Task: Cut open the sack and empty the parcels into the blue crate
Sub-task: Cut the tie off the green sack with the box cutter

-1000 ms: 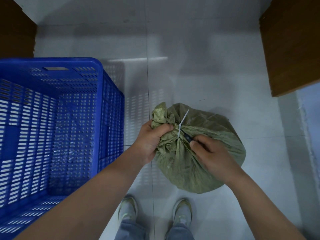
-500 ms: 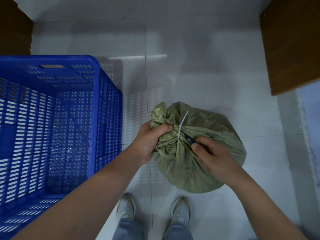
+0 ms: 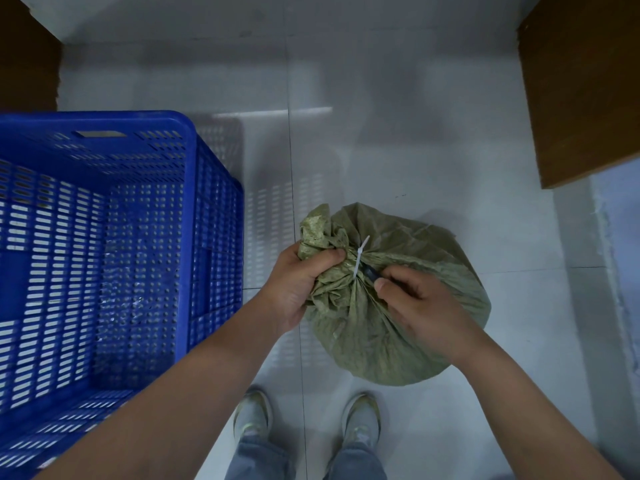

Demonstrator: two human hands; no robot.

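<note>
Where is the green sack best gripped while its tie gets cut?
Grip the bunched neck above the white zip tie, coming from the crate side, as the left hand does. The sack narrows there into a handful, and that leaves the tie exposed to the dark tool in the right hand.

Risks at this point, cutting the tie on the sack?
1. The dark tool in the right hand points toward the left hand gripping the sack neck; a slip could cut it.
2. It could miss the white zip tie and tear the fabric.
</note>
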